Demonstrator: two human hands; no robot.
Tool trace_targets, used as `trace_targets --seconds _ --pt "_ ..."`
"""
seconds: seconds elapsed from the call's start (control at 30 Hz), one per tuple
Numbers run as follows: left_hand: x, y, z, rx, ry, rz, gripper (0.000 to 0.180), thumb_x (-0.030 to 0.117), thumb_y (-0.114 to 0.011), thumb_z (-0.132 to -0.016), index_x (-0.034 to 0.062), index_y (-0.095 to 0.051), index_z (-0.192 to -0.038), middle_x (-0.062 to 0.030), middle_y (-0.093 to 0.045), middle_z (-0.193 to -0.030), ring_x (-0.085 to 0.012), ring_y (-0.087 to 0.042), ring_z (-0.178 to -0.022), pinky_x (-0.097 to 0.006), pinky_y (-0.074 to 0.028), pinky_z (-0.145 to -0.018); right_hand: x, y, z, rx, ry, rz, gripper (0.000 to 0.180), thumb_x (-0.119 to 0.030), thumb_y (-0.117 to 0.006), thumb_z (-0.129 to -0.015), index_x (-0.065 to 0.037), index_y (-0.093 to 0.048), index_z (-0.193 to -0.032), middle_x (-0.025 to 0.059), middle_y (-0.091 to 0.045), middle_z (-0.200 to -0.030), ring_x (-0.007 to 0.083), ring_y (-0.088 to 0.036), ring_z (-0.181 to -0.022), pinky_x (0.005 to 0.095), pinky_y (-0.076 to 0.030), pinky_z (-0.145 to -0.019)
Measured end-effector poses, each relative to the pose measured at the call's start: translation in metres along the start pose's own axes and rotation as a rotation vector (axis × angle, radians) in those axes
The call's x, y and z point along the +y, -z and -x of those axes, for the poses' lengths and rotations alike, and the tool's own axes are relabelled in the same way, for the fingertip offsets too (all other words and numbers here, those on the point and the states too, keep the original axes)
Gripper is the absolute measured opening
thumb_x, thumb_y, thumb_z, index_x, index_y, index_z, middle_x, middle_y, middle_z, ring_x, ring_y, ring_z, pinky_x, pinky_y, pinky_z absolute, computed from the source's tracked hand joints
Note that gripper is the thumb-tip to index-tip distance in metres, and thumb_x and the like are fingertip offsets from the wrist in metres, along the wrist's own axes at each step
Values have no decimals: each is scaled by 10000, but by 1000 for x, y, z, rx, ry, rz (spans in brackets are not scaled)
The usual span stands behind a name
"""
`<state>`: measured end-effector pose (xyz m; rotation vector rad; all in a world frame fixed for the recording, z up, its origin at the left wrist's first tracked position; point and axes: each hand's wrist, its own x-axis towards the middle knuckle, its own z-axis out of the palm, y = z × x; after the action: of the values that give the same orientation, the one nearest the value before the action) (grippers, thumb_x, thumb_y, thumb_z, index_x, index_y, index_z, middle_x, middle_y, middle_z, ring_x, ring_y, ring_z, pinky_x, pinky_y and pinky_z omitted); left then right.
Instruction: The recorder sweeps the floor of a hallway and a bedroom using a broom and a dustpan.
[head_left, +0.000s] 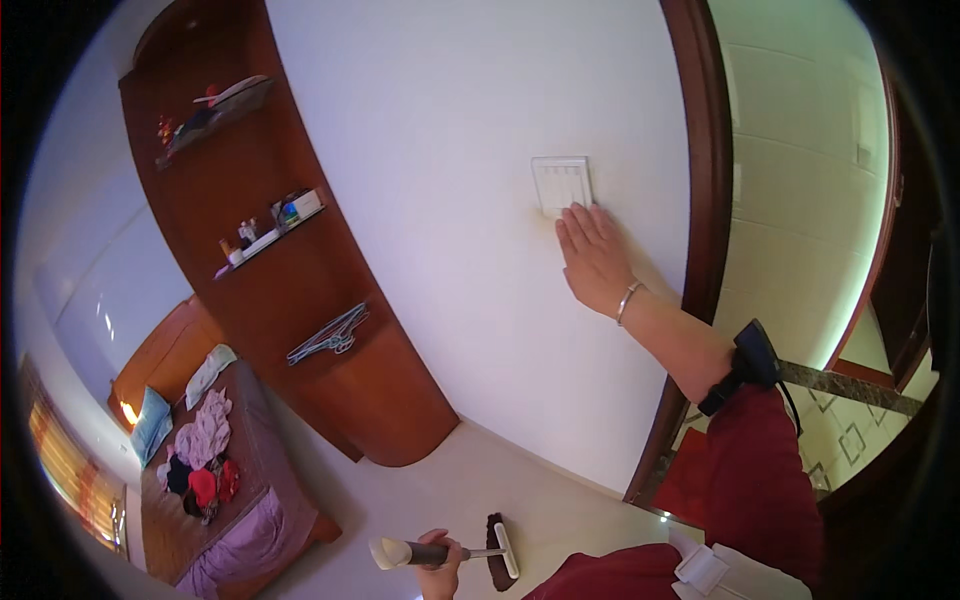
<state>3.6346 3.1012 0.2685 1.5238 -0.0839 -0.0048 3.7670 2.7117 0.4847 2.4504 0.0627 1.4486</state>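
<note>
A white light switch panel (562, 185) with several rocker keys is set in the white wall. My right hand (598, 262) reaches up to it, fingers straight and close together, their tips at the panel's lower edge. A bracelet circles that wrist. Low in the view, my left hand (437, 572) is wrapped round the grey and white handle (405, 553) of a broom. The broom's head (502, 552), white with dark brown bristles, rests on the floor.
A brown door frame (705, 170) stands right of the switch, with a tiled room beyond. Left are a brown shelf unit (290, 290) with small bottles, hangers (332, 335) on it, and a bed (255, 440) with heaped clothes. A red mat (685, 480) lies by the doorway.
</note>
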Motion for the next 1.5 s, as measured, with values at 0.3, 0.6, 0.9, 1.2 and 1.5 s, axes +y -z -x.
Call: trace_targets --seconds 0.3,0.6,0.9,1.2,1.5 --pt "7 -13 2 24 -97 -2 357 49 -576 -673 4 -425 -993 -43 -469 -787 -125 -463 -694 -247 -399 -660 2 11 -1 -134 31 115 513 -126 -489 -654 87 -343 -1098 213 -332 -1161 309 -273 -1113 417 -126 -955" --pt "-6 6 12 -9 -23 -97 261 71 -554 -722 24 -468 -964 -8 -497 -768 -81 -487 -724 -231 -416 -668 -4 9 -16 11 -142 -38 541 8 -412 -634 55 -279 -1157 199 -260 -1217 311 -211 -1152 387 -110 -975" --pt "-10 -1 28 -47 18 25 256 128 -540 -742 79 -483 -987 34 -474 -791 -54 -436 -748 -198 -359 -695 -6 27 -17 -54 -218 39 706 19 -550 -612 35 -166 -1204 128 -147 -1280 246 -107 -1193 323 -75 -996" --pt "-7 -1 23 -32 -19 -1 277 132 -543 -738 75 -475 -1000 50 -454 -756 -42 -418 -733 -188 -342 -700 -16 22 6 -312 -205 176 614 -96 -482 -685 56 -171 -1192 145 -132 -1280 214 -62 -1205 343 -30 -1000" --pt "-4 -5 33 -42 -35 -4 279 119 -540 -738 60 -470 -1001 62 -414 -696 -34 -396 -673 -174 -340 -652 -14 16 9 -223 -156 163 641 11 -485 -637 48 -172 -1196 129 -119 -1287 214 -65 -1204 353 -17 -1000"
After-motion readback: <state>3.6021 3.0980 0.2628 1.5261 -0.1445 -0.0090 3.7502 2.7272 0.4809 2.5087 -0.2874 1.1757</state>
